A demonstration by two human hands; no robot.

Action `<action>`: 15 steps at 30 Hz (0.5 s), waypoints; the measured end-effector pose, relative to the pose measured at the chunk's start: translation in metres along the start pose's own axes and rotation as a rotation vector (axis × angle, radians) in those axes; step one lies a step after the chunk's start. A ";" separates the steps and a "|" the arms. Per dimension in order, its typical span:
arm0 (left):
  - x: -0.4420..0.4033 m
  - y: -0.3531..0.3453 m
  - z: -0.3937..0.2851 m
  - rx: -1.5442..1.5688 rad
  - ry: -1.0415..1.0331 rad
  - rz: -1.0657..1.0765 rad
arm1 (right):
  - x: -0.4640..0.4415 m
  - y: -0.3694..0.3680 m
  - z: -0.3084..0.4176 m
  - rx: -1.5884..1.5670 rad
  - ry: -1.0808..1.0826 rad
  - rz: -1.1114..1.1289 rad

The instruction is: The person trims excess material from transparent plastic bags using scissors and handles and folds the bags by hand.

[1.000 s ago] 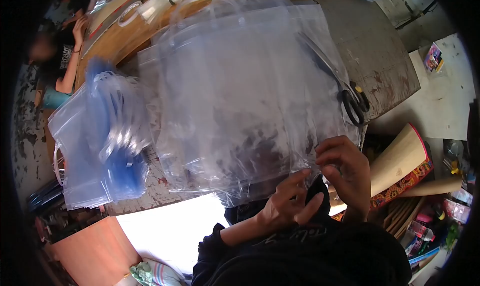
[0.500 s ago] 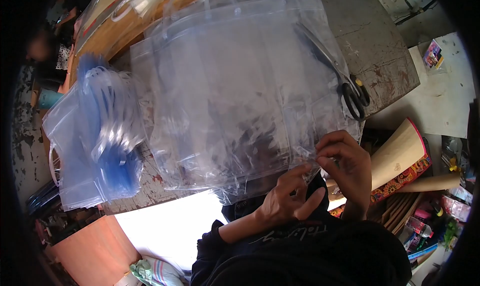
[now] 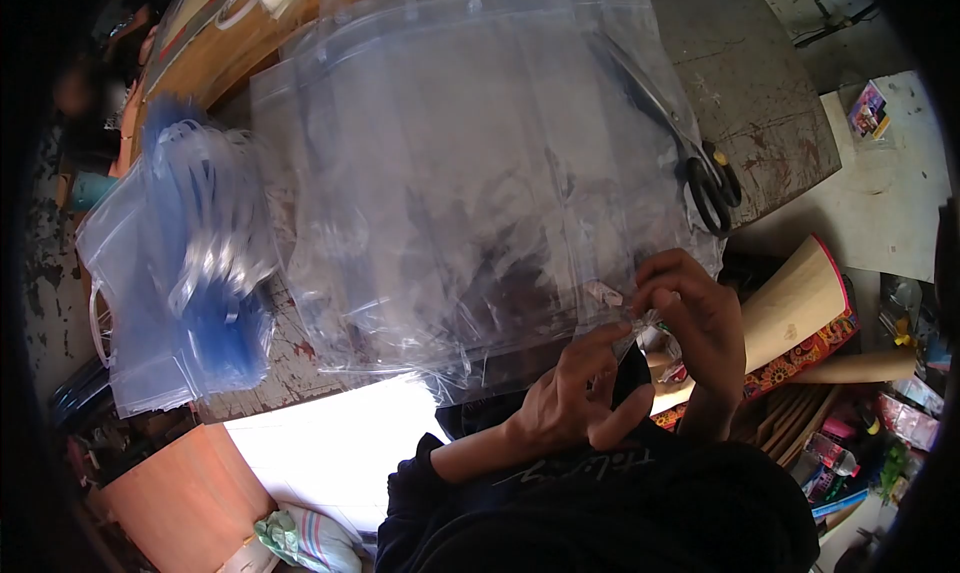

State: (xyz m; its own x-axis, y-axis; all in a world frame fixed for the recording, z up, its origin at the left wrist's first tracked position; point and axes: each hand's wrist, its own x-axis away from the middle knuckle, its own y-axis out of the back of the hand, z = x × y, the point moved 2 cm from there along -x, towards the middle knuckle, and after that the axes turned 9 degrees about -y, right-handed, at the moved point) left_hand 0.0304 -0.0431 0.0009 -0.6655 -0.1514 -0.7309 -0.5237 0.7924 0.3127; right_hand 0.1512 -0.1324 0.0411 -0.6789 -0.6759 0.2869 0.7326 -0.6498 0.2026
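A stack of large clear plastic bags [image 3: 470, 173] lies flat in front of me. At its near right corner my right hand [image 3: 695, 313] is closed in a pinch on a thin bit of clear plastic [image 3: 648, 325]. My left hand [image 3: 570, 388] is beside it, its index fingertip touching or almost touching the same plastic. The left thumb stands well apart from the index finger. Scissors [image 3: 712, 185] with black handles rest on the right edge of the stack, their blades pointing away and left.
A bundle of bluish clear bags with handles [image 3: 200, 263] sits at the left on the worn table [image 3: 745, 103]. Rolled sheets [image 3: 790, 313] and assorted small goods are off the right side. An orange board [image 3: 185, 498] and a sack [image 3: 315, 538] are on the floor.
My right hand has risen very slightly, and more of the crinkled plastic shows between my hands. The left hand has barely moved. The whole view has shifted a little.
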 end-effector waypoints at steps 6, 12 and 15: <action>-0.002 0.000 -0.002 -0.079 -0.106 -0.065 | -0.003 -0.001 0.003 -0.083 -0.022 0.033; -0.031 0.029 -0.010 0.040 0.366 -0.068 | -0.003 -0.008 0.017 -0.340 -0.063 0.116; -0.034 0.032 -0.002 0.273 0.715 -0.177 | -0.002 -0.016 0.023 -0.309 0.046 0.146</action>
State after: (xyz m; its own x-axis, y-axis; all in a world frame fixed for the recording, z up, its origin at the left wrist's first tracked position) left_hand 0.0354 -0.0142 0.0373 -0.8136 -0.5592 -0.1591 -0.5664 0.8241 0.0004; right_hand 0.1415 -0.1126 0.0592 -0.5744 -0.7802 0.2478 0.7776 -0.6146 -0.1326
